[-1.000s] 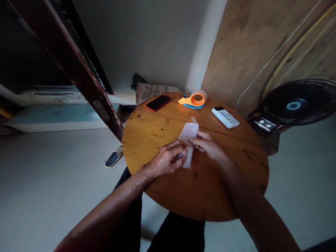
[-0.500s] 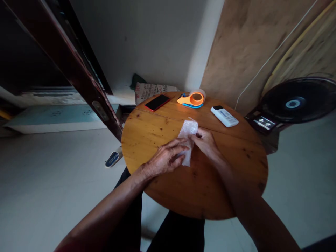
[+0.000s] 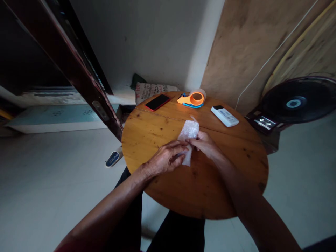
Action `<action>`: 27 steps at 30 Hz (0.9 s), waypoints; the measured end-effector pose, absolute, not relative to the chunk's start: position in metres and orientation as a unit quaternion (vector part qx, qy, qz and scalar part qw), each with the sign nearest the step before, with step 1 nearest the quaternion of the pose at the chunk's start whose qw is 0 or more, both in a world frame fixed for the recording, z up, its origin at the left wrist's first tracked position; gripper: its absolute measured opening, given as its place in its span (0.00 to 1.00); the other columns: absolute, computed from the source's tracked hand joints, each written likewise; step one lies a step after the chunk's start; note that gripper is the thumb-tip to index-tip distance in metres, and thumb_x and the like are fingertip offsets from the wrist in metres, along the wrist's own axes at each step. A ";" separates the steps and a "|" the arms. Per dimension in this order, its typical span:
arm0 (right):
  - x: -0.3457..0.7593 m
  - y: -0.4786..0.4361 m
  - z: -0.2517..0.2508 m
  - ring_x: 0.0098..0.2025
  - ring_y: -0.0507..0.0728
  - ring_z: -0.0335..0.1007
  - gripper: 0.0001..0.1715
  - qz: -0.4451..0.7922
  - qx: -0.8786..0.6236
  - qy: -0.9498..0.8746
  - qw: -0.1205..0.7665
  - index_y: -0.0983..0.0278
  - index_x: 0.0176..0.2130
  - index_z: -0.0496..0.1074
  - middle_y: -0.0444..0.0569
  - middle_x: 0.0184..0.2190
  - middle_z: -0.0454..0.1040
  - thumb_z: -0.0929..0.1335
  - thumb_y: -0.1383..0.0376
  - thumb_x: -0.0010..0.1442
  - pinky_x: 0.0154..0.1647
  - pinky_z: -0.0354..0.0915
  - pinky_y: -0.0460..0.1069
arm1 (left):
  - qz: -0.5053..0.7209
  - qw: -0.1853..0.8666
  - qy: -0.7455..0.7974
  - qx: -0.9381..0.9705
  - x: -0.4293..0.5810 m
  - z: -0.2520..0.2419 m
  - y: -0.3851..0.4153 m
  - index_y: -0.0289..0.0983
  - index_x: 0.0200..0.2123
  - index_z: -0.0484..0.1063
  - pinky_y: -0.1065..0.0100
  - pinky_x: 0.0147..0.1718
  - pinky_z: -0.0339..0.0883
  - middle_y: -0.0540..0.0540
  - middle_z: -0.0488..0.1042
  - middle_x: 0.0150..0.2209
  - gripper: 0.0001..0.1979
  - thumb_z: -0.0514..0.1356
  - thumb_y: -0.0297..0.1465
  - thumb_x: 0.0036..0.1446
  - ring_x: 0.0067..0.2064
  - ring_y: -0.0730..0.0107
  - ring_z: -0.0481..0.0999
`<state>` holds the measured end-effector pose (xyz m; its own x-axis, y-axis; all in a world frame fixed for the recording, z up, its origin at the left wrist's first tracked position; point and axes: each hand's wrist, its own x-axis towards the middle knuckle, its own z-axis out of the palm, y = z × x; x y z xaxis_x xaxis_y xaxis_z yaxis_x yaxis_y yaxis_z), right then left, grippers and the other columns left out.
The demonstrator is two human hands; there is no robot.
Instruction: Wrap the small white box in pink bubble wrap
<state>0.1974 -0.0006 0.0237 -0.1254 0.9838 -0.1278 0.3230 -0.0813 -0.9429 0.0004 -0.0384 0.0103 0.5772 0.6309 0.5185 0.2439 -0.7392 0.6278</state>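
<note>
Lying between the two hands, a narrow, translucent white bubble-wrap packet (image 3: 189, 129) occupies the middle of the round, brown wooden tabletop (image 3: 147, 140). Right hand (image 3: 206, 141): grip closed, thumb and fingers pinching the packet's right edge. Left hand (image 3: 168, 157): fingers curved against its near left part; whether that grip pinches or merely presses cannot be told. Done, as far as visible: the wrap forms a compact strip. Outstanding: a thin clear tail (image 3: 193, 118) stands loose at the far end, material unclear. Handling is judged under way, not finished; contents, if any, cannot be seen. On the far side rests an untouched orange-and-blue plastic tape dispenser (image 3: 191, 100), with a red-edged black smartphone (image 3: 157, 102) to its left and a white rectangular device (image 3: 225, 116) to its right. Beyond the right edge: a round black fan (image 3: 292, 103).
</note>
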 end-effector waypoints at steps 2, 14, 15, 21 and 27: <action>0.195 -0.001 0.022 0.19 0.48 0.56 0.11 0.461 -0.576 -0.577 0.350 0.64 0.30 0.70 0.40 0.20 0.67 0.71 0.61 0.47 0.18 0.52 0.44 | 0.381 0.255 0.256 0.851 0.000 0.010 -0.038 0.37 0.49 0.72 0.57 0.55 0.69 0.38 0.70 0.55 0.15 0.57 0.25 0.59 0.57 0.61 0.71; 0.194 0.002 0.014 0.22 0.50 0.59 0.11 0.396 -0.595 -0.612 0.339 0.64 0.25 0.70 0.42 0.20 0.67 0.69 0.58 0.48 0.23 0.55 0.45 | 0.359 0.271 0.269 0.852 0.001 0.010 -0.038 0.37 0.50 0.70 0.57 0.57 0.67 0.39 0.70 0.56 0.15 0.56 0.25 0.60 0.58 0.61 0.70; 0.194 0.001 0.016 0.22 0.50 0.58 0.12 0.397 -0.590 -0.615 0.342 0.64 0.24 0.69 0.42 0.20 0.66 0.69 0.57 0.48 0.23 0.55 0.46 | 0.361 0.277 0.267 0.850 0.001 0.010 -0.038 0.38 0.50 0.70 0.56 0.57 0.67 0.39 0.70 0.56 0.15 0.56 0.25 0.60 0.59 0.61 0.69; 0.194 -0.008 0.028 0.24 0.51 0.59 0.12 0.402 -0.545 -0.632 0.377 0.63 0.24 0.69 0.42 0.21 0.66 0.69 0.57 0.50 0.25 0.55 0.46 | 0.393 0.290 0.274 0.828 0.002 0.008 -0.037 0.39 0.49 0.70 0.57 0.56 0.66 0.40 0.68 0.55 0.15 0.57 0.25 0.58 0.58 0.62 0.69; 0.195 -0.011 0.032 0.26 0.51 0.61 0.13 0.412 -0.512 -0.652 0.379 0.64 0.24 0.71 0.43 0.22 0.68 0.69 0.56 0.50 0.27 0.58 0.46 | 0.413 0.292 0.332 0.796 0.002 0.010 -0.037 0.38 0.43 0.70 0.59 0.51 0.68 0.42 0.69 0.49 0.11 0.60 0.26 0.55 0.51 0.63 0.71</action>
